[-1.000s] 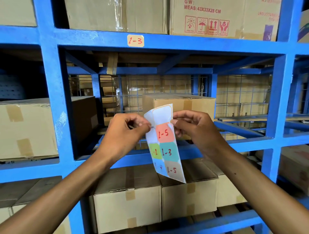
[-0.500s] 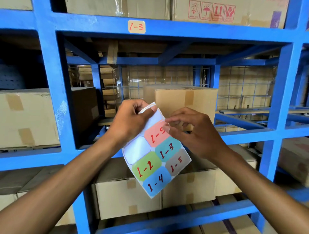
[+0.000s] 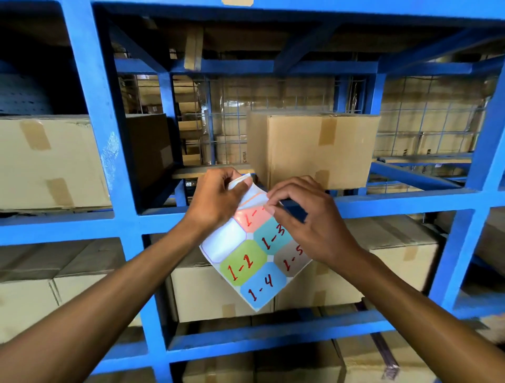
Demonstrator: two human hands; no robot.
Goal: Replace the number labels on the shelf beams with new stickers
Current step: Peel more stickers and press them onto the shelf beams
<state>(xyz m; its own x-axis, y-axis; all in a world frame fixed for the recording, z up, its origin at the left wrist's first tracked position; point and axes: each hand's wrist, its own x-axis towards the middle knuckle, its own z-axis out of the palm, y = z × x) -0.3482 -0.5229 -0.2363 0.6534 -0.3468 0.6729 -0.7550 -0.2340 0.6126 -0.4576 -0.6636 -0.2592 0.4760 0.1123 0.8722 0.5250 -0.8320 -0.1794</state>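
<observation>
Our left hand grips the upper corner of the sticker sheet, thumb and curled fingers folded around the bent-over white edge, while our right hand pinches at the top of the red sticker, whose writing reads "1-" before our fingertips cover the rest. We hold the sheet in the air in front of the blue shelf beam, tilted like a diamond, its long axis running from 11 o'clock at our hands down to 5 o'clock, where the free corner hangs. From the pinch outward, in red handwriting, we read "1-3" on the teal sticker, "1-5" on the brown sticker, "1-2" on the green sticker and "1-4" on the blue sticker; an empty white slot sits at 9 o'clock of the teal one. Behind our hands, at 1 o'clock, a taped cardboard box stands on the shelf, and a larger box lies at 9 o'clock. At 12 o'clock, on the top beam, only the lower edge of a pale label shows, its writing cut off. On boxes at the back we read part of "CHINA".
</observation>
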